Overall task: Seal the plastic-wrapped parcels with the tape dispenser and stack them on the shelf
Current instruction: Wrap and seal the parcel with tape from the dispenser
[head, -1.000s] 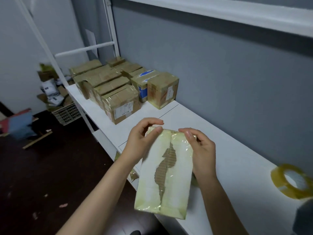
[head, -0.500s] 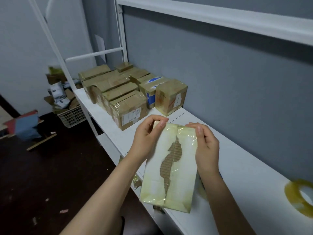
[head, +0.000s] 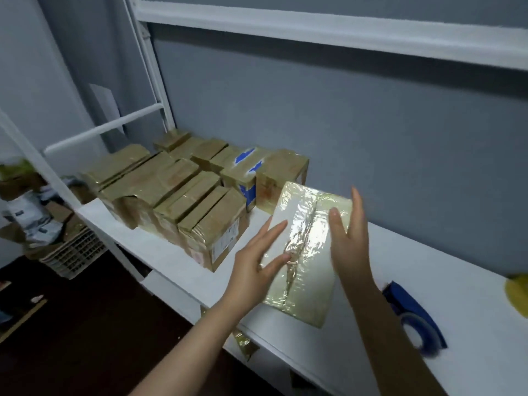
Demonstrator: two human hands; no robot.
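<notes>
Centre frame, the wrapped parcel lay flat on the white shelf, and you had both hands spread on it: left hand with straight fingers touching its left half, right hand flat against its right edge. Sealed boxes sat upper left; the blue tape dispenser lower right.

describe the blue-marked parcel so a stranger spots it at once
On the white shelf along the grey wall, find the cluster of brown parcels. In the row by the wall, second from the near end, the blue-marked parcel alone shows blue and white.
</notes>
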